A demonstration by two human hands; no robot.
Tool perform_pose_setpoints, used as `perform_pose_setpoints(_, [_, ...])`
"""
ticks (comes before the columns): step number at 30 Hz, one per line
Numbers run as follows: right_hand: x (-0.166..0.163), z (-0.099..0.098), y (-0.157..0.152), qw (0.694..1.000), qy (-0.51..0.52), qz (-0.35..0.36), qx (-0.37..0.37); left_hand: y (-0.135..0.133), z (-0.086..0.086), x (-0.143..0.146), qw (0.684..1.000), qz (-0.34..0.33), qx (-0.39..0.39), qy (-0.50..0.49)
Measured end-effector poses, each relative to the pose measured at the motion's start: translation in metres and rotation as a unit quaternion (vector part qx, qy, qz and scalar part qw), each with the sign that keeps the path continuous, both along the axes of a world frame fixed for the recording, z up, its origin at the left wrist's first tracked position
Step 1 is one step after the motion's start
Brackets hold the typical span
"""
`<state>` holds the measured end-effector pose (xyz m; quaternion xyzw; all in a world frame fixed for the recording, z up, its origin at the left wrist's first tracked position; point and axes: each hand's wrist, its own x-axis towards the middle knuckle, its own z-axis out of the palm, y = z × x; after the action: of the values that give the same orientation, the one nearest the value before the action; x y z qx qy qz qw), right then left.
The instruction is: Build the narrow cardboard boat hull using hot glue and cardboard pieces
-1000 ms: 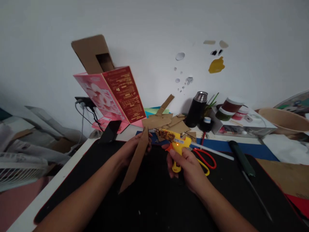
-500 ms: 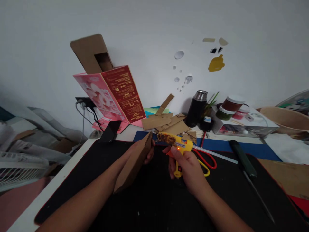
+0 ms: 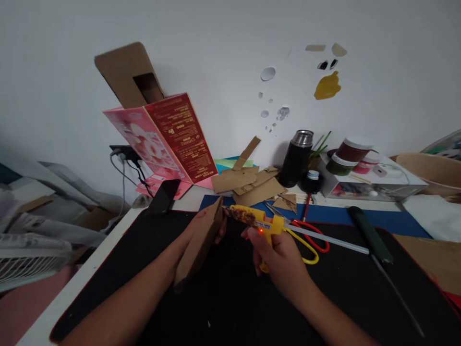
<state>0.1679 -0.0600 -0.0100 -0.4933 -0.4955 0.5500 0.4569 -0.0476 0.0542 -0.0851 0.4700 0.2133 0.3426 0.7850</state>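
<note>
My right hand (image 3: 275, 250) grips a yellow hot glue gun (image 3: 270, 226), whose red light is on and whose front is stained brown. A long translucent glue stick (image 3: 331, 236) sticks out of its back. The gun's nozzle points left, at the upper edge of a folded cardboard piece (image 3: 200, 245); whether it touches cannot be told. My left hand (image 3: 207, 221) is wrapped round the far end of that cardboard, partly hidden behind it. Scissors with red and yellow handles (image 3: 311, 259) lie just behind the gun on the black mat (image 3: 230, 307).
Cardboard scraps (image 3: 236, 180) lie at the back, beside a black thermos (image 3: 297, 158). A green-handled knife-like tool (image 3: 370, 235) rests at right. Paint jars (image 3: 355, 149) stand on a box. A pink and red folded card (image 3: 180, 134) and a phone (image 3: 164, 196) are at left.
The glue gun has moved left and slightly down, bringing its nozzle to the cardboard's edge. The cardboard has turned slightly in my left hand. The view has shifted a little.
</note>
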Motion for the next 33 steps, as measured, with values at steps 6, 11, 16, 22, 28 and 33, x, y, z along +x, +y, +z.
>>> perform_pose_setpoints(6, [0.002,-0.004,-0.001,0.999,-0.033,-0.016,0.022,-0.008,0.001,-0.003,1.0,0.026,-0.001,0.011])
perform_pose_setpoints(11, [0.004,-0.011,-0.001,0.998,-0.056,-0.011,0.039,-0.007,0.002,-0.002,1.0,0.022,0.004,0.017])
perform_pose_setpoints(16, [0.004,-0.014,0.0,0.996,-0.038,-0.013,0.074,-0.005,-0.004,-0.003,0.999,0.024,0.004,0.029])
perform_pose_setpoints(22, [0.002,-0.016,-0.002,0.999,-0.003,-0.003,0.034,-0.01,-0.002,-0.002,0.999,0.036,0.006,0.022])
perform_pose_setpoints(28, [0.002,-0.01,-0.002,0.998,-0.042,0.001,0.055,-0.012,0.002,-0.001,0.999,0.032,-0.001,0.023])
perform_pose_setpoints(33, [0.001,-0.008,-0.002,0.995,-0.046,-0.014,0.084,-0.012,0.003,-0.003,0.999,0.036,-0.004,0.022])
